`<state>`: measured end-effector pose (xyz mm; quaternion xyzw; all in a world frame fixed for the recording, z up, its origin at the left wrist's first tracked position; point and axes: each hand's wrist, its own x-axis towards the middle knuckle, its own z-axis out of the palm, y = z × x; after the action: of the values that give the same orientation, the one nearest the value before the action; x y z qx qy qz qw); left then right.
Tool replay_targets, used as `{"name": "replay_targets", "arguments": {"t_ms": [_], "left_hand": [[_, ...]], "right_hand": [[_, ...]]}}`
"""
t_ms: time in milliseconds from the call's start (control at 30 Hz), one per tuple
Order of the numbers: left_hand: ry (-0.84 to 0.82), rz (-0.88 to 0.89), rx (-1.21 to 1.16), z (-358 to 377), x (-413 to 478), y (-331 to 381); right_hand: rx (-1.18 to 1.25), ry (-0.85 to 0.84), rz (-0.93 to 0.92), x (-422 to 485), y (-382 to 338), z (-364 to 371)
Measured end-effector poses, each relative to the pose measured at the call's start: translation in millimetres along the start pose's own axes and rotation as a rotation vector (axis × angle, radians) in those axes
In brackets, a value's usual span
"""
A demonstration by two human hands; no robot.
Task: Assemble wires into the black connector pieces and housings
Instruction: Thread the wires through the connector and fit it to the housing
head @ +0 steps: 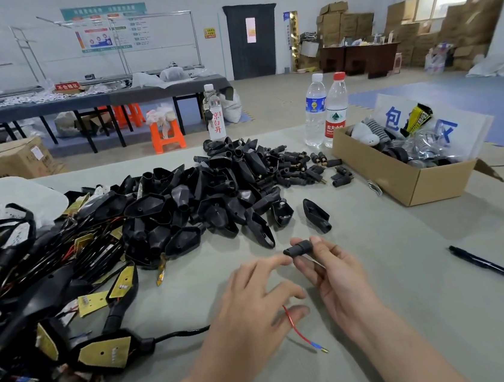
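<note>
One short, matte black connector piece [298, 247] sits pinched in the right hand [339, 278], just in front of the heap of black housings [201, 196]. The left hand [257, 303] lies spread. One red wire [296, 330], blue-sleeved and brass-tipped, trails from under its fingers, but its grip cannot be told. Three bottles [317, 111] stand behind the heap on the worktop [410, 267].

The grey-green table surface [413, 298] lies open from the near edge up its middle, with a slim black pen [501, 270] lying by the right edge. A heap of black plastic housings [201, 196] and tangled wired assemblies [36, 294] block the left side and far edge. An open cardboard box [377, 173] fills the far right corner.
</note>
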<state>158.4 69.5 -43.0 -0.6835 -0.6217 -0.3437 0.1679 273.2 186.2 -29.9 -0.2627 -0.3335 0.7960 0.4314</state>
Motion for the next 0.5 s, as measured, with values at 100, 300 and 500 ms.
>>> {"name": "replay_targets", "arguments": {"t_ms": [100,300,500], "left_hand": [[-0.041,0.086,0.04,-3.1,1.3,1.6],[-0.061,0.061,-0.013,-12.7,6.0,4.2],[-0.166,-0.171,-0.39,0.3,-7.4,-6.3]], "right_hand": [[-0.001,0.032,0.007,0.5,-1.0,0.3],[0.02,0.07,0.014,1.1,-1.2,3.3],[0.006,0.06,0.013,-1.9,-2.8,4.8]]}}
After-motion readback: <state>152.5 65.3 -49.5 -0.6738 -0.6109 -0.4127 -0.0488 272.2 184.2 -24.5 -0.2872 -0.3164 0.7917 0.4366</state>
